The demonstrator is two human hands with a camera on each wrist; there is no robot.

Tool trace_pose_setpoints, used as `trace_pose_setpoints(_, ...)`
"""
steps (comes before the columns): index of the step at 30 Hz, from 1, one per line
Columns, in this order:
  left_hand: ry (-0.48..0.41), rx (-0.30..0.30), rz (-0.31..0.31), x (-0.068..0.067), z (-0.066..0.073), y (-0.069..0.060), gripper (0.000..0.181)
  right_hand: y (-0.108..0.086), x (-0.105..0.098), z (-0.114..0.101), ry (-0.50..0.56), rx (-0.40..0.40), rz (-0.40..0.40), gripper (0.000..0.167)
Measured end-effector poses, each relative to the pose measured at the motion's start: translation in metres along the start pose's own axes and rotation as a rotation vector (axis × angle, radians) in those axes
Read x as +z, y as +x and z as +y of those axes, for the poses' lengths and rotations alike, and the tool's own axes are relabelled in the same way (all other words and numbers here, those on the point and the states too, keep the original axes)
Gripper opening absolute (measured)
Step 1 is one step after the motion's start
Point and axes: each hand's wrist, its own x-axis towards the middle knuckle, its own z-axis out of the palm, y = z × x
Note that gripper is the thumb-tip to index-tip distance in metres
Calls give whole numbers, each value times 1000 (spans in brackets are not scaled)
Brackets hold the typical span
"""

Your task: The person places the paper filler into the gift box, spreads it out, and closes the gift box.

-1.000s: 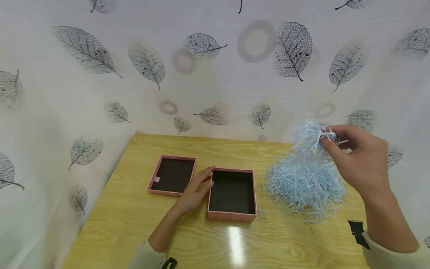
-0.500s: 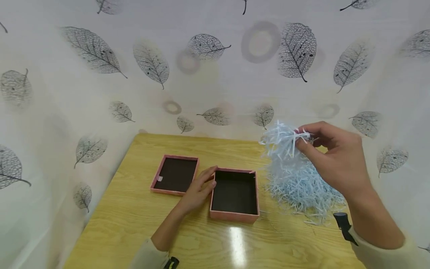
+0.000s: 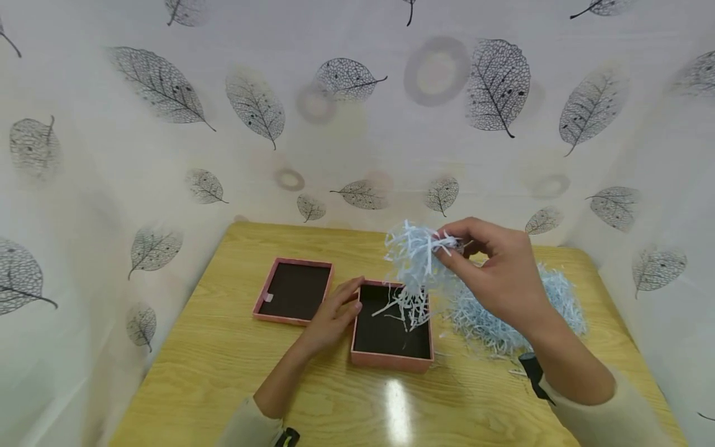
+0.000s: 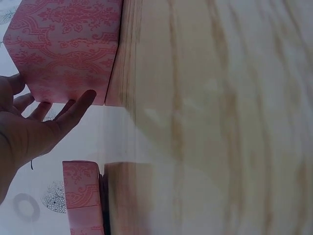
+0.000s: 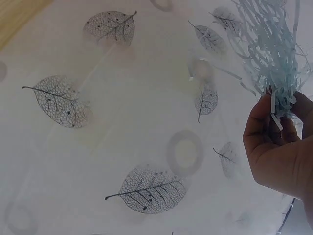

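A square pink box (image 3: 391, 361) with a black inside stands on the table. My left hand (image 3: 329, 320) rests against its left wall, thumb and fingers spread. In the left wrist view, the left fingers (image 4: 78, 113) touch the box's pink patterned side and do not wrap round it. Above the box, my right hand (image 3: 497, 267) pinches a bunch of pale blue shredded paper (image 3: 412, 248) between thumb and fingers. Strands hang down over the box's opening and hide part of its back rim. The right wrist view shows the same bunch (image 5: 274, 49) spreading out from the fingertips.
A shallow pink-edged lid (image 3: 293, 288) lies inside up, left of the box. To the right, partly behind my right arm, is a pile of shredded paper (image 3: 480, 323). Stray strands lie on the wooden table (image 3: 268, 385). A leaf-print curtain (image 3: 357, 136) hangs behind.
My right hand has carried the bunch of shredded paper leftward from over the pile to over the box. The left hand stays against the box.
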Motion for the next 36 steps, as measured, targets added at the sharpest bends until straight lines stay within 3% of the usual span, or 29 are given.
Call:
trace_pose_setpoints(9, -2, -11, -9, 0, -1, 0, 57, -21, 43, 45, 2, 67, -157, 22)
trace_pose_setpoints(17, -3, -8, -12, 0, -3, -1, 56, -42, 78, 85, 41, 195, -319, 18)
trace_pose_setpoints(22, 1, -27, -9, -1, -2, -2, 57, -52, 97, 104, 54, 230, -370, 17)
trace_pose_setpoints(26, 1, -49, -10, -2, 0, -2, 57, -56, 111, 112, -15, 194, -390, 17)
trace_pose_setpoints(30, 3, -46, -15, -2, 2, -2, 56, -58, 123, 115, -156, 138, -388, 18)
trace_pose_setpoints(36, 7, -21, -16, -2, 2, -1, 57, -56, 128, 114, -233, 157, -405, 26)
